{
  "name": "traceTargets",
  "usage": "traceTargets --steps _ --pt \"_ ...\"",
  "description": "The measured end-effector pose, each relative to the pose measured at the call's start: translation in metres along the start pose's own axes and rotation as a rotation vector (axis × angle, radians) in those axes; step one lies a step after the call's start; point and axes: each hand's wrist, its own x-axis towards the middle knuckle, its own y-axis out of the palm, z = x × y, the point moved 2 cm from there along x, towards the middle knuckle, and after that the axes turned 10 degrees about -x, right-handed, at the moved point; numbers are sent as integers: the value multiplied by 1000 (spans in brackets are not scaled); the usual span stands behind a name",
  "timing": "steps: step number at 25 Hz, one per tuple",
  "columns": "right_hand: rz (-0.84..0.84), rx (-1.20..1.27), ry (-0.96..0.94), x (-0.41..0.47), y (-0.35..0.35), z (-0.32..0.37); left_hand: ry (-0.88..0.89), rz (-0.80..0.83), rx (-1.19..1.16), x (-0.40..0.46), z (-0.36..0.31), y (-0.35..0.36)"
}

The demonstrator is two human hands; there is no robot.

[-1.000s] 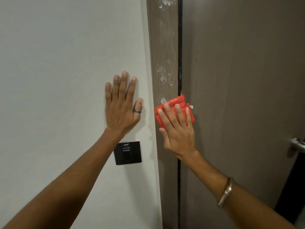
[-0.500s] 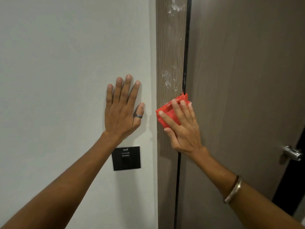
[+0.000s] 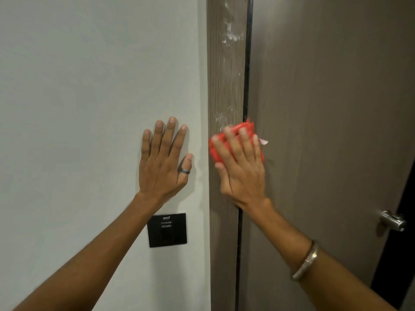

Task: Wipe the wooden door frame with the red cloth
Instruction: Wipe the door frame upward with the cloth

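Note:
A vertical wooden door frame (image 3: 225,70) runs down the middle, with white smears high up and a few just above the cloth. My right hand (image 3: 241,167) presses a folded red cloth (image 3: 241,127) flat against the frame, across the dark gap beside the door. Most of the cloth is hidden under my fingers; a small white tag sticks out on its right. My left hand (image 3: 165,159) lies flat and spread on the white wall, left of the frame, holding nothing.
A black wall switch (image 3: 167,230) sits on the white wall (image 3: 89,97) under my left wrist. The brown door (image 3: 325,108) fills the right side, with a metal handle (image 3: 393,219) at its far right edge.
My right hand has slid the cloth slightly rightward over the frame's edge, and the white tag shows again. The smears just above the cloth are fainter. My left hand stays on the wall.

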Motion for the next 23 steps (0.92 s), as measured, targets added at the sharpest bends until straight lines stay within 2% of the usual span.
traceTargets --steps 2,4,7,10,12,15,18,20,23 --pt "-9 -18 148 15 -4 1 -40 -18 -19 1 -5 -2" --pt "0 -13 97 17 -1 9 -62 -16 -44 0 -9 -2" --pt "2 -37 162 31 -7 8 -65 -6 -31 10 -9 -4" --pt "7 -22 107 44 -8 2 -54 -11 -29 21 -5 -9" --pt "-2 -39 191 60 -14 2 -76 -25 -25 31 -3 -10" --pt "-23 -24 107 68 -13 0 -69 -26 -37 33 -3 -11" --pt "-16 -62 129 81 -17 -6 -73 -28 -32 44 1 -13" --pt "-24 -47 57 87 -17 -13 -53 -31 -25 48 4 -14" --pt "-24 -51 154 103 -22 -17 -35 -30 7 65 7 -16"
